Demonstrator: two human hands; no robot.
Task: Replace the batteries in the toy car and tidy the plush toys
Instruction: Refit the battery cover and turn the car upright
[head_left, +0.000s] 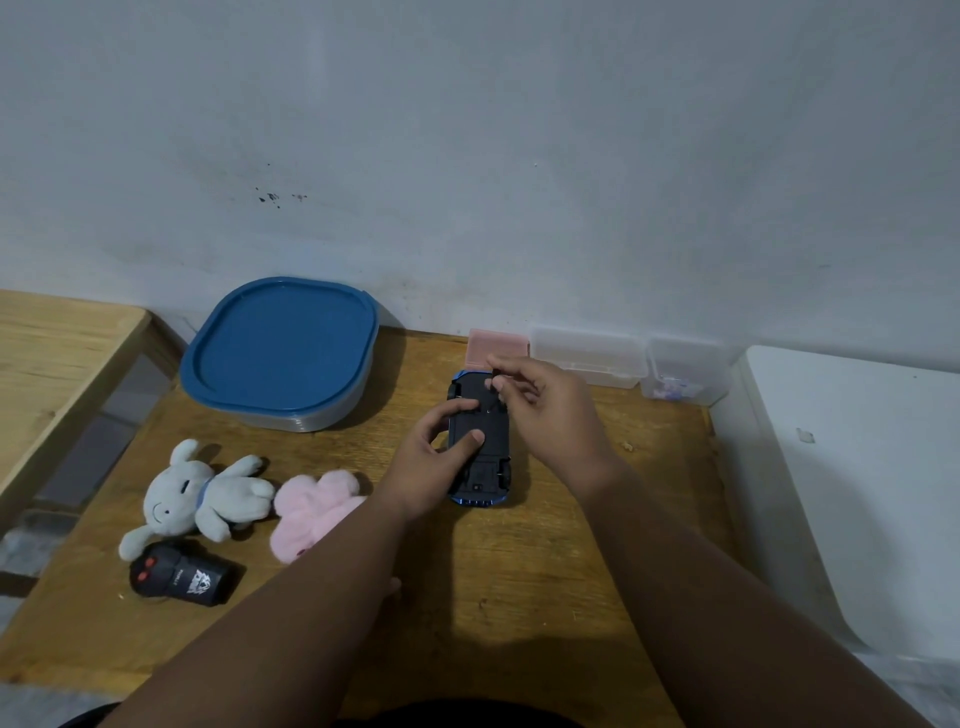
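The car (480, 441) is held upside down on the table (519, 571), gripped round its left side by the left hand (431, 462). A dark piece (496, 375) over its far end is pinched by the right hand (545, 410). Battery work appears unfinished; the grey plush (197, 493) and pink plush (317, 506), near left, are not yet tidied.

Toy car (485, 475) on table (519, 571)
Plush toys (208, 493) left of it, remote (182, 574) before them, tub (280, 353) behind them, boxes (592, 356) behind car.
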